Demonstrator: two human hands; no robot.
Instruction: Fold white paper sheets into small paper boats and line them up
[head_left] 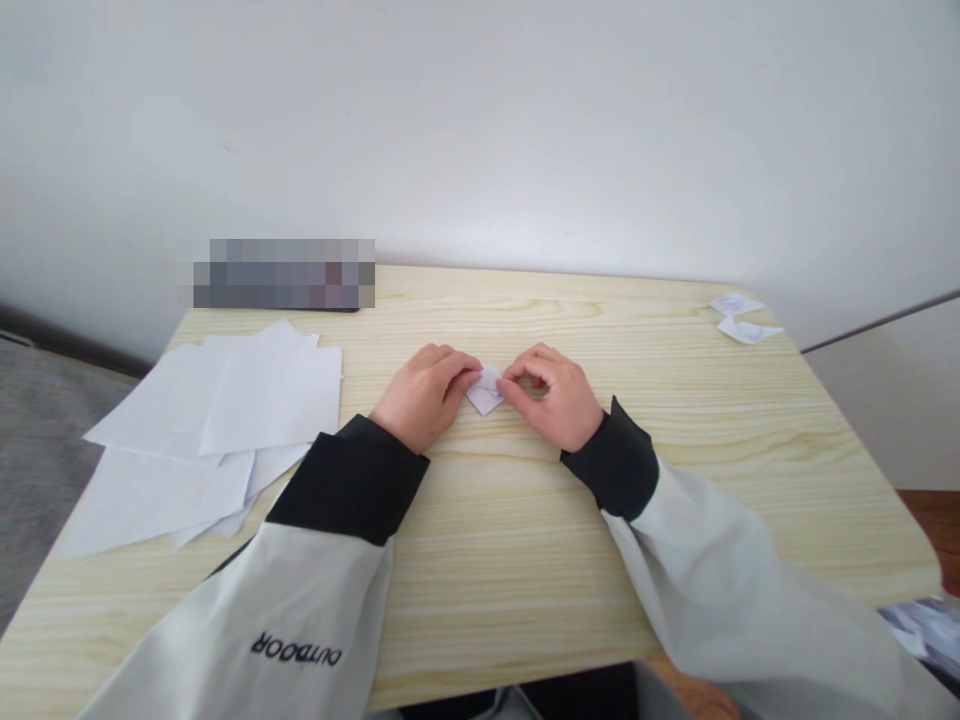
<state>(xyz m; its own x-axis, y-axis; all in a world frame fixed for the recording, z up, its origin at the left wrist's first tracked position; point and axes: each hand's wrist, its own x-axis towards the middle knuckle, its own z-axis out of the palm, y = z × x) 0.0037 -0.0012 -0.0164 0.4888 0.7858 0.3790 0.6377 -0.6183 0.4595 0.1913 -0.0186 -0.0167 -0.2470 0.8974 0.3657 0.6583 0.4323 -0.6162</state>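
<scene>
A small folded piece of white paper (486, 398) lies at the middle of the table, one corner pointing towards me. My left hand (431, 392) pinches its left edge between thumb and fingers. On the opposite edge, my right hand (555, 392) grips the paper in the same way, thumb against forefinger. Part of the paper is covered by my fingertips, so its full shape is hidden.
Several loose white sheets (270, 390) overlap on the left of the wooden table (510, 560). Two small folded papers (750, 330) lie near the far right corner. A blurred-out object (285, 280) sits at the back left, by the white wall (480, 130).
</scene>
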